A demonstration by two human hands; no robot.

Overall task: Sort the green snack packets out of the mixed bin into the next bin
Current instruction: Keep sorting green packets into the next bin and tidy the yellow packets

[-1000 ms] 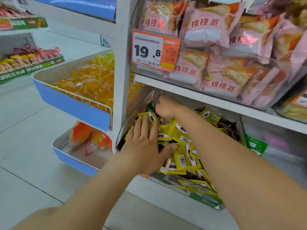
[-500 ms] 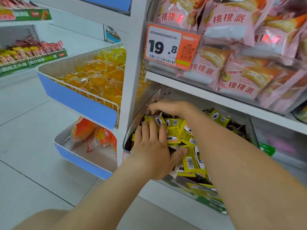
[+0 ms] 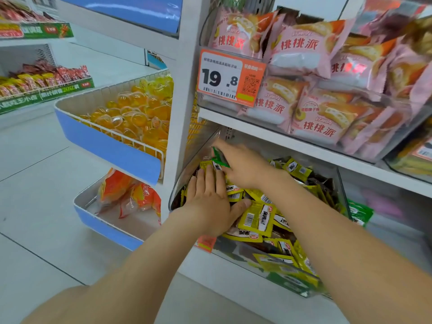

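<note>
White shelving holds a mixed bin; right fingers pinch green packet, left fingers lie flat.

A clear plastic mixed bin of yellow snack packets sits at the white lower shelf's left end, with a second clear bin just right of it. The left hand lies on the packets. Behind it, near the mixed bin's back-left corner, the right hand pinches a green foil packet.

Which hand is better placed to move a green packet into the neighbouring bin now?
Right. The right hand pinches a green packet at the back of the mixed bin, and the next bin lies on that hand's side. The left hand lies flat on the yellow packets.
</note>
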